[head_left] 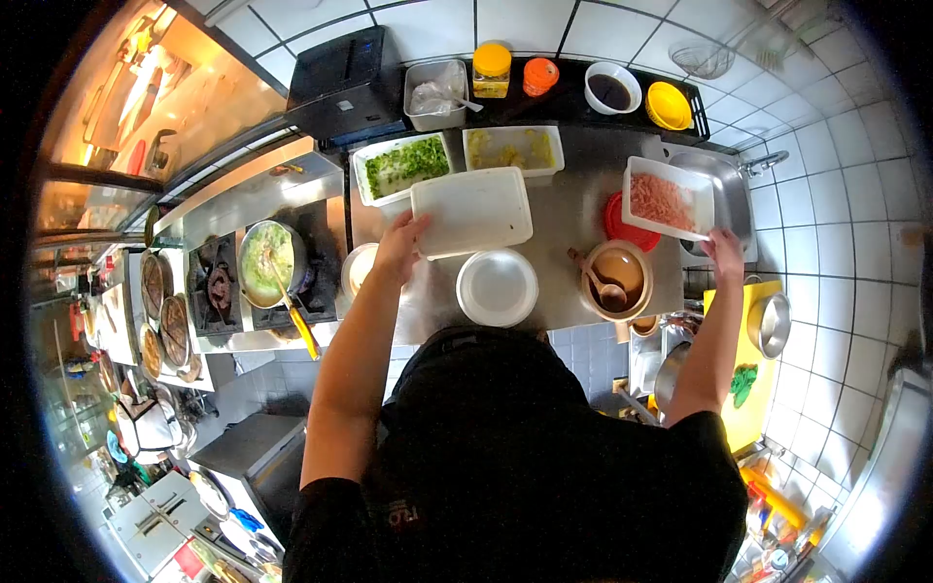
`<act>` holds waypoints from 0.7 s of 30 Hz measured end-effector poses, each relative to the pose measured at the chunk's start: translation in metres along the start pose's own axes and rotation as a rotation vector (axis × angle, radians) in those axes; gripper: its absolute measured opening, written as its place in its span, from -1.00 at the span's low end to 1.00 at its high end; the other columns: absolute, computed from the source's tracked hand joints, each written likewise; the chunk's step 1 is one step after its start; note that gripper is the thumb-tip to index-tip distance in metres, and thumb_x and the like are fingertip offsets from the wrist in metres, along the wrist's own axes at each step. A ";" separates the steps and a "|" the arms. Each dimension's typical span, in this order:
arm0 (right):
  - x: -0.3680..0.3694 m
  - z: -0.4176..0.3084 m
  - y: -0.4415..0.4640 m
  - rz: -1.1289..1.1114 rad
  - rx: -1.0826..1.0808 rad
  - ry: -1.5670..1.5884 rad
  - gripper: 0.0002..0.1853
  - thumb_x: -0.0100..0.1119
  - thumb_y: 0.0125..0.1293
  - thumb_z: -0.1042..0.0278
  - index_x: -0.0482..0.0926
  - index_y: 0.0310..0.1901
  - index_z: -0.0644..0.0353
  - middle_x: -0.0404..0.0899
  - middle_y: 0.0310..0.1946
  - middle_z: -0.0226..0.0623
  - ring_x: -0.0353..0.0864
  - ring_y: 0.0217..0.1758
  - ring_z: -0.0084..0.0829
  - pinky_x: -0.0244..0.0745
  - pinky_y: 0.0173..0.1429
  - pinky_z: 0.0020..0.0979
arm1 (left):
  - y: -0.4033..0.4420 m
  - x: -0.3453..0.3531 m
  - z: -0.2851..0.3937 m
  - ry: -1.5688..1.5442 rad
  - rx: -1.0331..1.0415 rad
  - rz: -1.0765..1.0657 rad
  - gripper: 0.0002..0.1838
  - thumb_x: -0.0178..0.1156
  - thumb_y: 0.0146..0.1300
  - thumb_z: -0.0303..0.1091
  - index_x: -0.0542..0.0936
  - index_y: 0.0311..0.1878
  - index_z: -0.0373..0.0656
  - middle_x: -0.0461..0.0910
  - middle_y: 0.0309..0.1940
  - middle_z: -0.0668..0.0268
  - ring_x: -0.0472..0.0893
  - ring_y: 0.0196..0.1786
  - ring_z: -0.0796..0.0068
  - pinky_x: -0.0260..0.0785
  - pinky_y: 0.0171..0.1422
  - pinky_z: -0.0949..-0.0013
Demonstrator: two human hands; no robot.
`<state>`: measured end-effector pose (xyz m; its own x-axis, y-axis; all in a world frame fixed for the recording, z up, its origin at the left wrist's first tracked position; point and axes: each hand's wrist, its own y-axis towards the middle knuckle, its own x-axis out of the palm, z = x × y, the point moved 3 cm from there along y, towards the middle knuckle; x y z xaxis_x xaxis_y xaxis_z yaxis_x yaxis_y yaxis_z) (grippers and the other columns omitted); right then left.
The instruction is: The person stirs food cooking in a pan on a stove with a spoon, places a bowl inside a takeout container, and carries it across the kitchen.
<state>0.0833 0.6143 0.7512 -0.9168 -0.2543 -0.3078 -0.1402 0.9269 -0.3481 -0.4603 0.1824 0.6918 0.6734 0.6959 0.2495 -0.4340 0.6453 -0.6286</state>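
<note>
My left hand grips the left edge of a white rectangular lid or tray, which partly overlaps the tub of chopped greens. My right hand is closed on the lower right corner of a white tub of pinkish shredded food. That tub is over the sink's left edge and partly covers a red lid. Below the tray is a round white plate or bowl. A brown pot with a ladle stands nearer the right hand.
At left, a pan with greenish food sits on the stove, its yellow handle toward me. Jars, a bowl of dark liquid and yellow bowls line the back shelf. A sink and yellow board are at right.
</note>
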 end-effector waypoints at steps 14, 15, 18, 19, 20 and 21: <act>0.265 -0.093 -0.191 -0.308 0.040 0.102 -0.71 0.30 0.26 0.30 0.64 -0.13 0.39 0.71 -0.23 -0.17 0.73 -0.14 -0.40 0.59 -0.08 -0.41 | -0.061 0.024 0.045 -0.071 0.437 0.205 -0.25 0.04 0.49 0.19 0.36 0.46 -0.27 0.40 0.43 0.06 0.28 0.53 0.26 -0.05 0.61 0.15; 0.279 -0.090 -0.194 -0.300 0.065 0.059 -0.70 0.29 0.27 0.29 0.64 -0.14 0.40 0.71 -0.25 -0.17 0.73 -0.15 -0.41 0.59 -0.09 -0.41 | -0.066 0.023 0.049 -0.013 0.495 0.178 -0.20 -0.04 0.52 0.23 0.28 0.53 -0.26 0.30 0.52 0.00 0.18 0.62 0.23 -0.16 0.69 0.13; 0.319 -0.060 -0.188 -0.302 -0.160 0.027 -0.63 0.29 0.29 0.18 0.63 -0.14 0.40 0.72 -0.27 -0.11 0.74 -0.17 -0.31 0.59 -0.10 -0.30 | -0.094 0.040 0.058 -0.101 0.385 0.098 -0.17 0.01 0.51 0.24 0.32 0.48 -0.37 0.39 0.46 0.06 0.32 0.50 0.24 -0.02 0.64 0.16; 0.322 -0.064 -0.193 -0.299 -0.205 -0.124 -0.62 0.28 0.30 0.15 0.63 -0.14 0.39 0.72 -0.28 -0.10 0.73 -0.18 -0.24 0.59 -0.09 -0.25 | -0.102 0.044 0.061 -0.126 0.324 0.052 -0.16 -0.01 0.52 0.24 0.29 0.50 -0.37 0.37 0.47 0.05 0.31 0.51 0.23 -0.03 0.65 0.14; 0.321 -0.068 -0.199 -0.289 -0.255 -0.267 -0.61 0.28 0.31 0.12 0.63 -0.13 0.38 0.72 -0.28 -0.09 0.73 -0.19 -0.18 0.58 -0.08 -0.20 | -0.101 0.040 0.057 -0.114 0.350 0.036 -0.16 -0.02 0.52 0.24 0.28 0.52 -0.36 0.35 0.49 0.06 0.28 0.53 0.22 -0.05 0.66 0.14; 0.320 -0.077 -0.204 -0.264 -0.320 -0.393 -0.60 0.27 0.31 0.09 0.63 -0.13 0.36 0.72 -0.28 -0.08 0.72 -0.20 -0.12 0.58 -0.07 -0.15 | -0.093 0.031 0.051 -0.090 0.394 0.014 -0.17 -0.03 0.53 0.23 0.26 0.53 -0.35 0.32 0.52 0.06 0.25 0.56 0.21 -0.07 0.67 0.15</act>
<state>-0.2103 0.3653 0.7917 -0.6364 -0.5151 -0.5742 -0.5078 0.8401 -0.1908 -0.4295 0.1595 0.7957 0.6182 0.7189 0.3179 -0.6508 0.6949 -0.3058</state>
